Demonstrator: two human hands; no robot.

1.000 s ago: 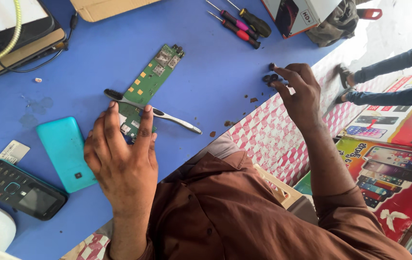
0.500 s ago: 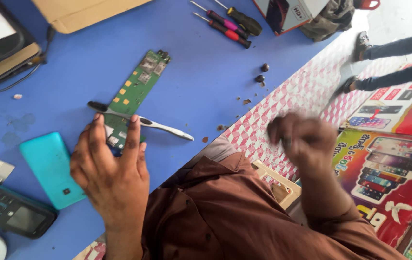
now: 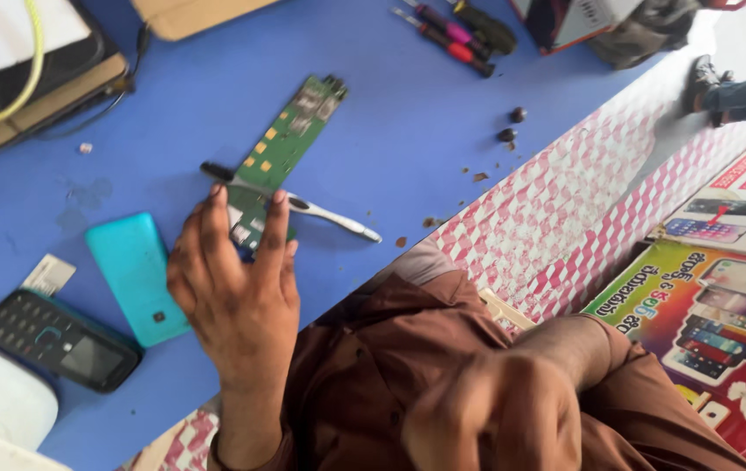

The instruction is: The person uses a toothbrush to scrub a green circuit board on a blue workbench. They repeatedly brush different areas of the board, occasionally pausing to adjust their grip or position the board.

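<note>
**Circuit board pinned to the blue bench**

We are pressing our left hand (image 3: 238,288), fingers spread, onto the near end of the green circuit board (image 3: 281,153), steadying it for work. Tweezers (image 3: 303,205) are lying across the board. Our right hand (image 3: 495,419) is blurring below the board, away from the bench; its fingers seem loosely curled, empty. Picking up the tweezers looks like the next need. Left of the board are lying a teal phone cover (image 3: 137,275) and black keypad phone (image 3: 59,340); screwdrivers (image 3: 451,30) sit beyond it.

Bare blue tabletop (image 3: 408,122) between circuit board (image 3: 290,139) and screwdrivers (image 3: 451,30)
</note>
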